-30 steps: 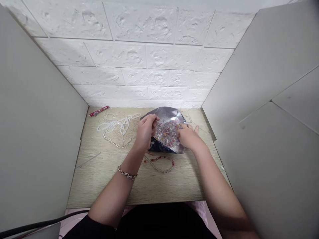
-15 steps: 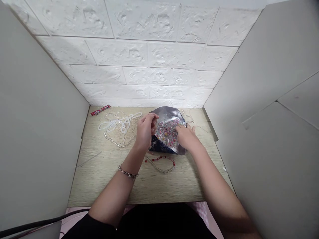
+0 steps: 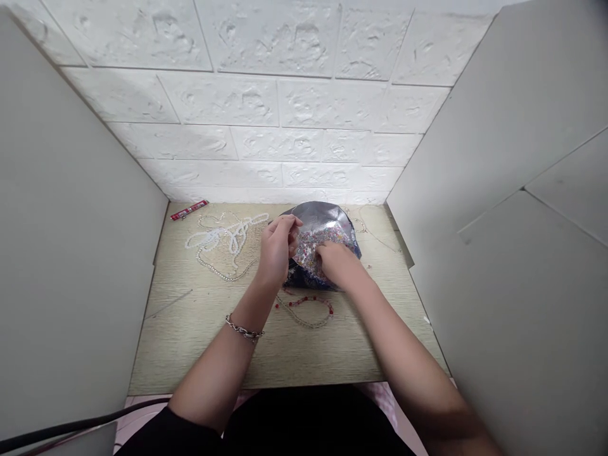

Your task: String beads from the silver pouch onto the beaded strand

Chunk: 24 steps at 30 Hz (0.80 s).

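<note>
A silvery foil bag (image 3: 327, 218) lies open at the back of the wooden table (image 3: 213, 342), full of small coloured beads (image 3: 311, 244). My left hand (image 3: 277, 248) pinches the bag's left edge, fingers curled closed. My right hand (image 3: 335, 263) rests inside the bag on the beads, fingers bent down among them; what they hold is hidden. A bracelet sits on my left wrist (image 3: 243, 330).
White pearl strings (image 3: 223, 239) lie left of the bag. A strand with red beads (image 3: 304, 307) lies in front of it. A red strip (image 3: 189, 210) sits at the back left corner. Thin wire (image 3: 168, 305) lies at left. Grey panels wall both sides.
My right hand has moved left from the bag's right edge into the beads. The left hand stays on the bag's left edge.
</note>
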Each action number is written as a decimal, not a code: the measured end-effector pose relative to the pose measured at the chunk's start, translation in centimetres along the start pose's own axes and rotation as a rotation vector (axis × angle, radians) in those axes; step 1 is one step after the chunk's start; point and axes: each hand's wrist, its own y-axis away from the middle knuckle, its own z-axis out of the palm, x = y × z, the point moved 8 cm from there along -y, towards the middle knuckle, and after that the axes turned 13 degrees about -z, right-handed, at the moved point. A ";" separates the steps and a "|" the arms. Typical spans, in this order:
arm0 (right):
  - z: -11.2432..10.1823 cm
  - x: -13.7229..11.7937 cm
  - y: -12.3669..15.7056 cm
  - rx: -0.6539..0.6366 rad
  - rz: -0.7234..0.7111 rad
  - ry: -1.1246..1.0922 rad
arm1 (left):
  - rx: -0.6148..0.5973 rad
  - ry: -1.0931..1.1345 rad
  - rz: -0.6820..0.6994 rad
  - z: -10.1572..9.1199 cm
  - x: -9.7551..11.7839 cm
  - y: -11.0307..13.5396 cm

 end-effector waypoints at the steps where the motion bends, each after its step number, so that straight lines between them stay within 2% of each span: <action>1: 0.0 0.5 0.2 -0.001 0.035 -0.006 | -0.005 -0.001 0.001 0.0 0.0 0.0; 4: -0.1 1.3 0.3 0.018 0.073 -0.020 | -0.018 0.006 0.009 0.1 0.0 0.0; 10: -0.2 0.9 -0.4 0.138 0.081 0.006 | -0.035 -0.002 0.000 0.5 0.0 0.3; 16: 0.4 0.7 -0.9 0.125 0.059 -0.008 | -0.030 -0.024 -0.005 0.7 0.1 0.5; 21: 0.2 1.0 -0.8 0.179 0.070 -0.010 | -0.032 -0.027 0.025 0.6 0.3 0.3; 24: 0.5 1.1 -1.0 0.169 0.061 -0.035 | -0.022 -0.018 0.030 0.5 0.4 0.4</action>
